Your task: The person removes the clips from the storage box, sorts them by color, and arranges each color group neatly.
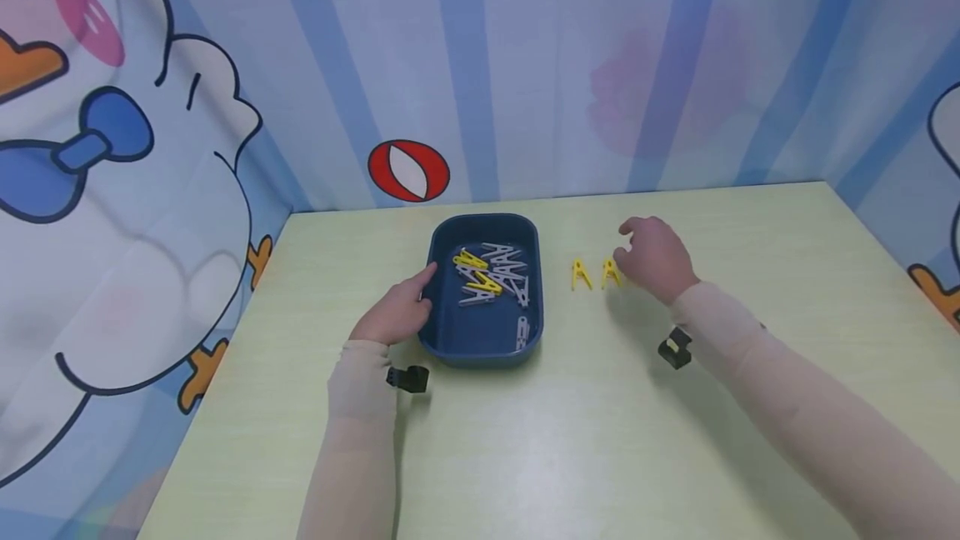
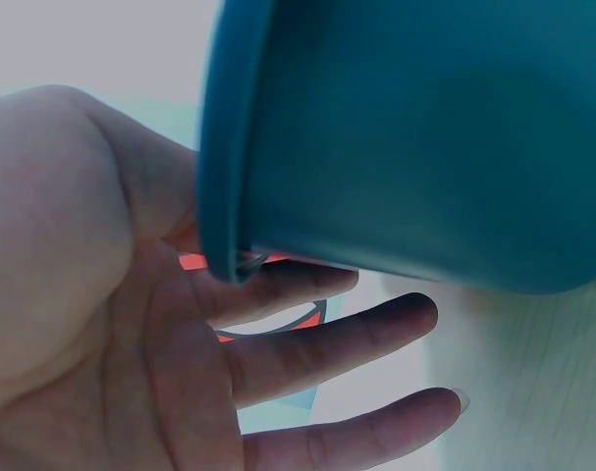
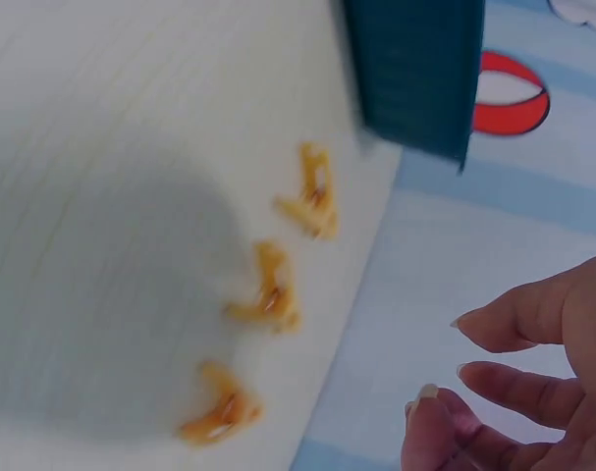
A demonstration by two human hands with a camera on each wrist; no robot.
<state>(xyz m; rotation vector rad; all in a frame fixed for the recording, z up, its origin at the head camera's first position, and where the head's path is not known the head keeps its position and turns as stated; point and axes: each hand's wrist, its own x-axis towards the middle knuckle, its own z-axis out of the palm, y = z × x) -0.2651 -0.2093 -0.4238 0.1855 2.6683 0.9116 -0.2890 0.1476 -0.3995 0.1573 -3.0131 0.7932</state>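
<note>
A blue tray (image 1: pixel 483 348) of yellow and white clothespins (image 1: pixel 491 273) is steadied at its nine o'clock rim by the left hand (image 1: pixel 397 312), fingers straight and relaxed. At the tray's three o'clock, yellow clothespins (image 1: pixel 581 274) stand in a row, set apart by colour; the right hand (image 1: pixel 652 258) hovers beside them, loosely curled, holding nothing.

The head view is bright and evenly lit, with soft, short shadows beneath both forearms on the desk (image 1: pixel 675 440) and a pale sheen near its front edge. Its edges bow outward, as from a wide lens. The left wrist view is washed out and hazy, the blue tray (image 2: pixel 406 128) close and unfocused. The right wrist view is motion-blurred, smearing the yellow clips (image 3: pixel 268 294); a broad grey shadow covers the desk.
</note>
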